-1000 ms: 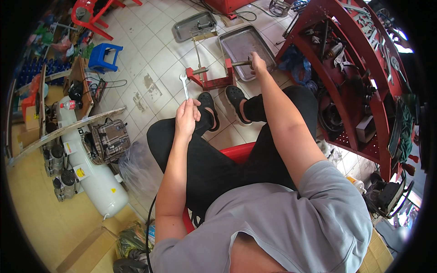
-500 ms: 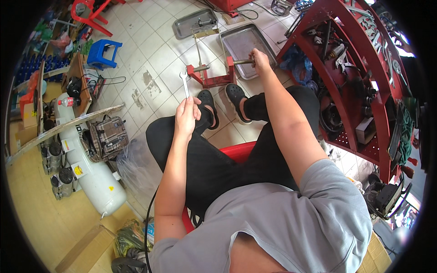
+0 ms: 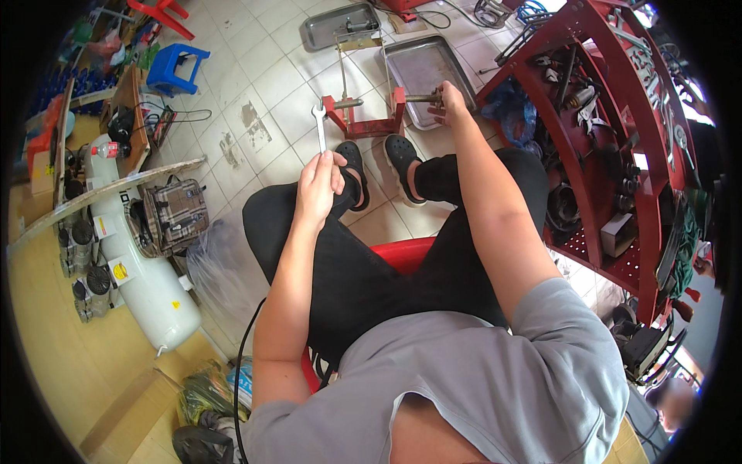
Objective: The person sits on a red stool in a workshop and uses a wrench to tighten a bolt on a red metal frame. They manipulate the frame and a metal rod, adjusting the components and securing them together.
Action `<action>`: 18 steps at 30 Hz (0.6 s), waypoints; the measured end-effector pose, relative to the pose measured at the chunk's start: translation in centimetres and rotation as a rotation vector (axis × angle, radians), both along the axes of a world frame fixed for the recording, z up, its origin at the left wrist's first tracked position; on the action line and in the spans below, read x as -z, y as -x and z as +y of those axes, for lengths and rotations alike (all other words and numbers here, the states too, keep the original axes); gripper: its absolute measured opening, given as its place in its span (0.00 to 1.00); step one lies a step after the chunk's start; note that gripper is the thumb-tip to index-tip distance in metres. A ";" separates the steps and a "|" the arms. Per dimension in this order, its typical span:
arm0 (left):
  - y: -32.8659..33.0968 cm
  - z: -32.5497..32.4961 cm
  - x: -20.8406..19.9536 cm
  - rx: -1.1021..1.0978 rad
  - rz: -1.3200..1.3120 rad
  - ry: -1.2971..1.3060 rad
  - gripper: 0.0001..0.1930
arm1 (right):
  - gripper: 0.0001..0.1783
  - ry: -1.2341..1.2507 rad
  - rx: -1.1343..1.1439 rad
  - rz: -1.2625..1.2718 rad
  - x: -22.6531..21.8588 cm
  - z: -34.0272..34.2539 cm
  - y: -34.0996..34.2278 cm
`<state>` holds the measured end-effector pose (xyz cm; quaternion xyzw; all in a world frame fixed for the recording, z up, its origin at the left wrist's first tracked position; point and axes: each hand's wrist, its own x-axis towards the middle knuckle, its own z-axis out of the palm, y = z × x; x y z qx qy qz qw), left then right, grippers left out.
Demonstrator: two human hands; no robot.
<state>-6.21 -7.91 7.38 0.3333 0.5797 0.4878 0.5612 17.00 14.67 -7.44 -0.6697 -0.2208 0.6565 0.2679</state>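
My left hand is closed around the lower part of a silver open-end wrench, its jaw pointing away from me. A red metal fixture stands on the floor just beyond my feet. A metal rod lies at its left upright. Out of the right upright sticks a thick brownish screw rod. My right hand is at the outer end of that screw rod, fingers spread about it. Whether they touch the rod is hard to see. A thin metal frame rises behind the fixture.
Beyond the fixture lie a large metal tray and a smaller tray with a dark cylindrical part. A red tool rack holding tools stands at right. At left are a blue stool, a white tank and a plaid bag.
My right hand's fingers have loosened from a grip on the screw rod and spread apart. The left hand still holds the wrench. The whole view has shifted slightly.
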 end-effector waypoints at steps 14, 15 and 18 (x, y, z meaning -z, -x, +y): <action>0.3 -0.3 -0.1 -0.023 -0.054 -0.007 0.17 | 0.09 -0.555 0.452 0.232 0.5 1.0 1.0; 0.3 -0.1 -0.3 -0.022 -0.055 -0.011 0.17 | 0.10 -0.556 0.501 0.208 0.6 1.4 0.8; 0.1 -0.1 -0.4 -0.018 -0.056 -0.018 0.17 | 0.25 -0.395 0.187 -0.343 1.0 1.1 0.5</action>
